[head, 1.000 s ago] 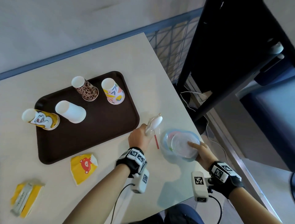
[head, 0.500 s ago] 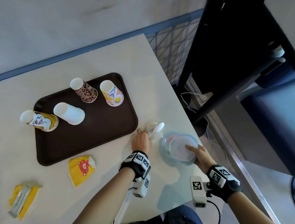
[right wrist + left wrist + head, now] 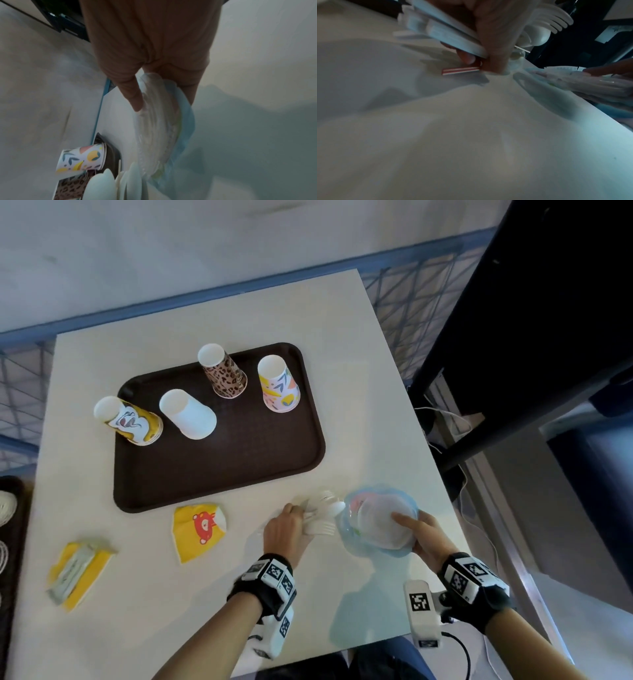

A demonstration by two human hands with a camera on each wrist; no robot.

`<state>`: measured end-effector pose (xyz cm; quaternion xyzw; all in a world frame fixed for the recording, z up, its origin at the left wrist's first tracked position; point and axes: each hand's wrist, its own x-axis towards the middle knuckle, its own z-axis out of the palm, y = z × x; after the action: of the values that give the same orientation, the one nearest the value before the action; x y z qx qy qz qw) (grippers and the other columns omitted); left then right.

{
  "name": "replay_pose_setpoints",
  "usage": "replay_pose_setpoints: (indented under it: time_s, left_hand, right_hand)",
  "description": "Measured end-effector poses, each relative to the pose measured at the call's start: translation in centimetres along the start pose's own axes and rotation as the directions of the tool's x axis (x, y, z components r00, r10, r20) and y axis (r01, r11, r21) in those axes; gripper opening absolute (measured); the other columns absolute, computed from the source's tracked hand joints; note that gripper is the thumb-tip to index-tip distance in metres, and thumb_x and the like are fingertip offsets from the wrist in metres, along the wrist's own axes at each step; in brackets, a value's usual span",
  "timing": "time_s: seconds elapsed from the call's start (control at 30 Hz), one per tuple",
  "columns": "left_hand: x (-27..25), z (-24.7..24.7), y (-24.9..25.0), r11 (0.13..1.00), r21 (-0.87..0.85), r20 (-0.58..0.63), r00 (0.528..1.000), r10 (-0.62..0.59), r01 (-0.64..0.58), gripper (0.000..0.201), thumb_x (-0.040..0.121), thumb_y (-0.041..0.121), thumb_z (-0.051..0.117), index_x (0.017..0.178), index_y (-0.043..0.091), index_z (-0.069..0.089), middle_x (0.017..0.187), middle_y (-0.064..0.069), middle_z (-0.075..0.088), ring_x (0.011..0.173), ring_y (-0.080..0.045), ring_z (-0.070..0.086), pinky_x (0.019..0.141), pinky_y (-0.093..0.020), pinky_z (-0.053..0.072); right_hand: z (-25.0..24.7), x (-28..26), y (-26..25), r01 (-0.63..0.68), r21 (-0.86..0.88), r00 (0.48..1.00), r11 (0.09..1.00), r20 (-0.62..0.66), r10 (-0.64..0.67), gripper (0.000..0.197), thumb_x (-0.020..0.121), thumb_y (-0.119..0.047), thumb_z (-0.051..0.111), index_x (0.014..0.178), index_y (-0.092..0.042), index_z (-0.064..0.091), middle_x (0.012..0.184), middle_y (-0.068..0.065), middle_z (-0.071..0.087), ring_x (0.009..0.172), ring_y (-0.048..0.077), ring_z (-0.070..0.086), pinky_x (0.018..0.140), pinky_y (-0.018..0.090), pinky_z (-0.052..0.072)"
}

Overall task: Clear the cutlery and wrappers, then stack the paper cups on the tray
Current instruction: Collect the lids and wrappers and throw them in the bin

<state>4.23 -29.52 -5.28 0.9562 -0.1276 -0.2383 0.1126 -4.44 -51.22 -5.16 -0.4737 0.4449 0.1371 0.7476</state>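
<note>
Fingers (image 3: 494,40) of left hand (image 3: 286,530) curled round white plastic cutlery (image 3: 323,513), bunching it for clearing; right hand (image 3: 426,537) pinching stacked plates (image 3: 380,520) steady at worktop (image 3: 342,337) edge.

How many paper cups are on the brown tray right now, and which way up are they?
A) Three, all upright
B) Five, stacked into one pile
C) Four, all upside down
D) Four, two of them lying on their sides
C: the brown tray holds four separate cups, each rim-down with its base up: the yellow cartoon cup, white cup, leopard cup and colourful cup.
</note>
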Motion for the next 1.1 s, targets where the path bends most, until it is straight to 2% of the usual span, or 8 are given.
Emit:
replay_pose_setpoints:
  time_s: [0.17, 0.27, 0.4, 0.6, 0.77, 0.97, 1.03, 1.1]
  left_hand:
    - [-1.2, -0.9, -2.8, 0.996, -0.074, -0.078, 0.996, -0.048, 0.042, 0.027, 0.084, 0.027, 0.058, 0.098, 0.005, 0.061, 0.095, -0.018, 0.069, 0.091, -0.038, 0.062, 0.075, -0.039, 0.049]
    - [-2.4, -1.8, -5.1, 0.986, -0.124, -0.066, 0.991, -0.116, 0.107, 0.026, 0.081, 0.019, 0.056, 0.104, 0.007, 0.058, 0.097, -0.017, 0.067, 0.095, -0.036, 0.059, 0.075, -0.039, 0.048]
    - [-4.8, -2.9, -8.8, 0.924, -0.341, -0.098, 0.971, -0.217, 0.172, 0.029, 0.074, 0.013, 0.064, 0.103, 0.009, 0.060, 0.095, -0.013, 0.070, 0.090, -0.034, 0.062, 0.066, -0.031, 0.044]
    - [-6.2, -5.8, -13.5, 0.904, -0.362, -0.158, 0.941, -0.300, 0.227, 0.041, 0.074, 0.038, 0.059, 0.106, 0.011, 0.058, 0.089, -0.017, 0.070, 0.087, -0.040, 0.062, 0.063, -0.033, 0.035]
    - [-4.8, -8.2, -17.3, 0.896, -0.349, -0.106, 0.938, -0.330, 0.276, 0.045, 0.076, 0.030, 0.069, 0.114, 0.012, 0.055, 0.100, -0.017, 0.069, 0.096, -0.038, 0.061, 0.072, -0.035, 0.041]
    - [-3.4, -8.3, -20.0, 0.858, -0.416, -0.063, 0.931, -0.358, 0.302, 0.068, 0.062, 0.057, 0.070, 0.112, 0.014, 0.056, 0.101, -0.012, 0.069, 0.099, -0.036, 0.060, 0.082, -0.039, 0.048]
    - [-3.3, -8.0, -19.9, 0.891, -0.391, -0.070, 0.958, -0.279, 0.231, 0.067, 0.067, 0.051, 0.071, 0.121, 0.018, 0.051, 0.104, -0.010, 0.069, 0.099, -0.035, 0.060, 0.082, -0.038, 0.046]
    - [-3.2, -8.1, -19.5, 0.943, -0.325, -0.057, 0.993, -0.101, 0.077, 0.073, 0.064, 0.051, 0.065, 0.130, 0.024, 0.045, 0.102, -0.007, 0.069, 0.094, -0.035, 0.062, 0.079, -0.035, 0.046]
  right_hand:
    - [2.6, 0.3, 0.6, -0.008, -0.039, 0.998, 0.999, 0.067, 0.011, 0.032, 0.086, -0.008, 0.057, 0.118, -0.006, 0.054, 0.102, 0.013, 0.062, 0.090, 0.031, 0.059, 0.058, 0.035, 0.059]
    - [5.2, 0.4, 1.1, -0.010, -0.094, 0.993, 0.996, 0.120, 0.021, 0.032, 0.087, -0.009, 0.057, 0.119, -0.007, 0.054, 0.101, 0.012, 0.062, 0.088, 0.029, 0.059, 0.056, 0.032, 0.057]
    - [8.6, 0.4, 1.6, 0.008, -0.190, 0.986, 0.982, 0.164, 0.024, 0.030, 0.087, -0.008, 0.056, 0.117, -0.007, 0.055, 0.098, 0.011, 0.062, 0.085, 0.027, 0.059, 0.052, 0.028, 0.054]
    - [12.3, 0.3, 2.8, 0.100, -0.453, 0.989, 0.886, 0.141, -0.039, 0.032, 0.082, -0.006, 0.065, 0.111, 0.006, 0.059, 0.104, 0.022, 0.065, 0.093, 0.031, 0.060, 0.078, 0.038, 0.049]
    - [15.5, -1.1, 4.2, 0.165, -0.551, 0.977, 0.818, 0.203, -0.060, 0.020, 0.081, -0.005, 0.066, 0.100, -0.002, 0.060, 0.091, 0.011, 0.064, 0.086, 0.025, 0.058, 0.067, 0.020, 0.049]
    - [16.3, -1.8, 6.4, 0.159, -0.550, 0.986, 0.820, 0.044, -0.161, 0.031, 0.078, -0.009, 0.071, 0.104, 0.005, 0.062, 0.097, 0.024, 0.066, 0.089, 0.030, 0.060, 0.080, 0.044, 0.049]
    - [16.6, -2.2, 6.9, 0.173, -0.568, 0.978, 0.804, 0.003, -0.209, 0.026, 0.077, -0.010, 0.072, 0.097, 0.004, 0.063, 0.095, 0.027, 0.066, 0.085, 0.033, 0.060, 0.082, 0.050, 0.050]
    - [17.1, -2.3, 7.2, 0.180, -0.586, 0.973, 0.790, -0.012, -0.231, 0.025, 0.078, -0.011, 0.071, 0.095, 0.005, 0.063, 0.093, 0.026, 0.067, 0.085, 0.033, 0.060, 0.083, 0.051, 0.049]
